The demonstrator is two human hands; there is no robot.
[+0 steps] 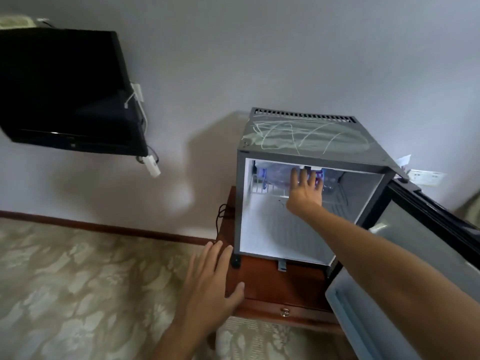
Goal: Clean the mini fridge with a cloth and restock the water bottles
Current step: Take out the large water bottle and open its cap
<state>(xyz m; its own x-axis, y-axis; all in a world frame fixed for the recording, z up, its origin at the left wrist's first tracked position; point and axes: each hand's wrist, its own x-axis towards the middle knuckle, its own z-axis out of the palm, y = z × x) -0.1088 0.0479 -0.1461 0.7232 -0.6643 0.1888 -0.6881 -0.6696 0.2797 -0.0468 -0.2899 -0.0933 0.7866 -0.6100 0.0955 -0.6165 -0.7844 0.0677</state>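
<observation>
Nearest to me, my left hand (207, 279) hovers flat with the fingers spread, grip slack and holding nothing, over the near left corner of the low reddish-brown wooden desk (270, 284), which has a small brass drawer pull (285, 312) on its front. Under it I see pale floral-patterned carpet (78, 281). On the desk stands the grey box-shaped mini fridge (298, 141), its door (405, 255) swung open to my right. My right hand (306, 189) reaches into the white interior with straight fingers, touching the clear plastic water bottles (278, 175) lying on the upper wire shelf (262, 189); the grip is not curled round them. The fridge's top bears pale scribbled streaks. Behind, a dark wood skirting board (104, 227) meets the plain white wall (285, 48), where a black flat television (65, 92) hangs at left.
</observation>
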